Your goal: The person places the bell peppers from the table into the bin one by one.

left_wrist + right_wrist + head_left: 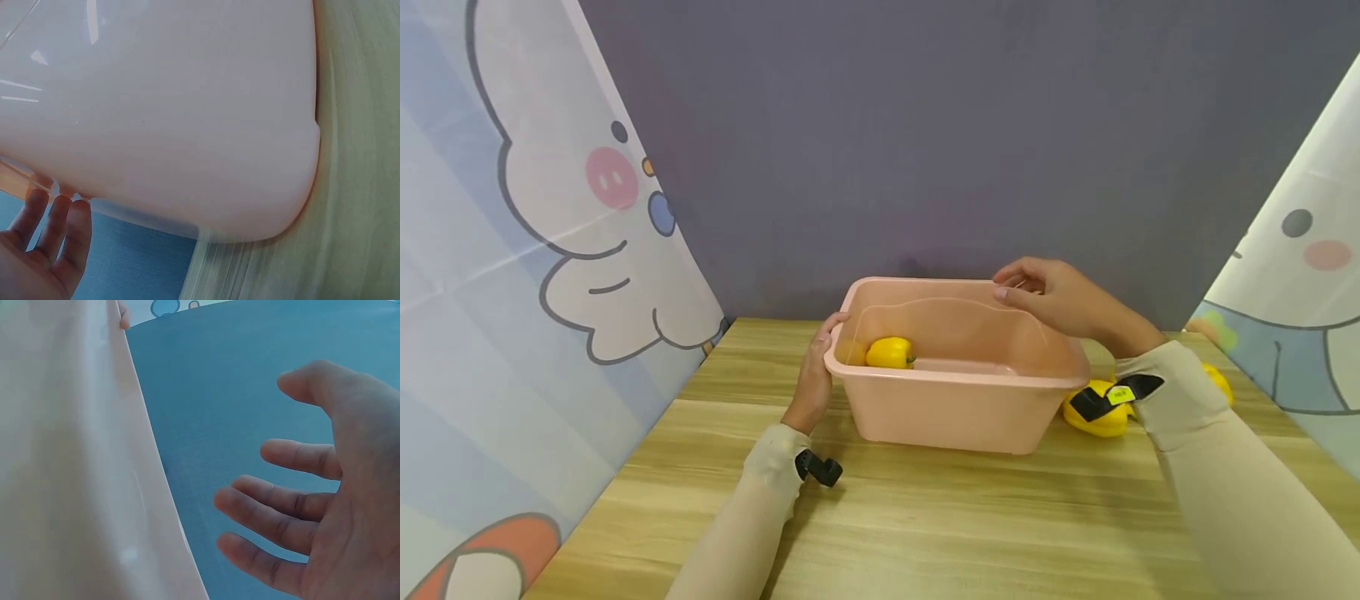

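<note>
A pink plastic basin (951,412) stands on the wooden table, with one yellow bell pepper (889,353) lying inside toward its left end. My left hand (814,379) holds the basin's left rim; the left wrist view shows its fingertips (79,212) at the outer edge. Over the back right part of the rim hovers my right hand (1060,300), its fingers loosely bent. Nothing is between those fingers in the right wrist view, where the hand (325,487) is apart from the basin wall (94,456).
Right of the basin lies another yellow bell pepper (1097,421), partly covered by the right wrist's black camera strap (1105,398). More yellow (1219,382) shows behind the right sleeve. A dark grey panel (910,150) rises behind the table, and cartoon-printed sheets (535,292) flank it.
</note>
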A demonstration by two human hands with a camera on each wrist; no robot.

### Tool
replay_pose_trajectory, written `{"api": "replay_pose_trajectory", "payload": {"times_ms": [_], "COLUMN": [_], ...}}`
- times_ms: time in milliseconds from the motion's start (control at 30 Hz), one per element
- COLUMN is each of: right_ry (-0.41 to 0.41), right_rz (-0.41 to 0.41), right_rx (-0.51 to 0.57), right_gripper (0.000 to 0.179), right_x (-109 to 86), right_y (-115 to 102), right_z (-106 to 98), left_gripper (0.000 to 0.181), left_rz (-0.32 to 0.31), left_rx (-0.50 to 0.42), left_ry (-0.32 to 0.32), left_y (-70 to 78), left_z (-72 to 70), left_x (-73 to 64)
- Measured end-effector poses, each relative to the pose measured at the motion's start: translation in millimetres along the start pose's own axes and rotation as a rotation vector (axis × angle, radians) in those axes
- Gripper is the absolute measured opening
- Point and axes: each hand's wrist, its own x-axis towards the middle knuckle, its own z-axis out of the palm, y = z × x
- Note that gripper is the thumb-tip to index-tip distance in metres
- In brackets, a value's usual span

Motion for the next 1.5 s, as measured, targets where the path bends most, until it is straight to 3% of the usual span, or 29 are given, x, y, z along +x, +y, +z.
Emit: {"api": "replay_pose_trajectory", "payload": {"times_ms": [467, 700, 1133, 1500], "right_ry": [0.115, 0.16, 0.28, 0.301], "right_rz": [-0.014, -0.099, -0.049, -0.006], "right_rx": [-0.096, -0.177, -0.16, -0.152], "right_gripper": [0.039, 0.037, 0.037, 0.035], "right_x": [-54.9, -75.8, -104.8, -116.1], "right_y": [7.3, 15.5, 44.2, 63.6], "right_z": [-3.2, -2.2, -5.9, -4.0], "left_gripper": [0.055, 0.057, 0.054, 0.056], "left_rz": [-0.001, 0.005, 0.0, -0.007], "left_rx": [0.007, -0.018, -0.038, -0.041], "left_ry": [-0.015, -0.009, -0.024, -0.02], "left_y": [-1.4, -2.7, -1.7, -1.0], "left_z": [1.7, 2.3, 5.2, -0.6], "left_x": [0.0, -0.8, 5.5, 1.4]}}
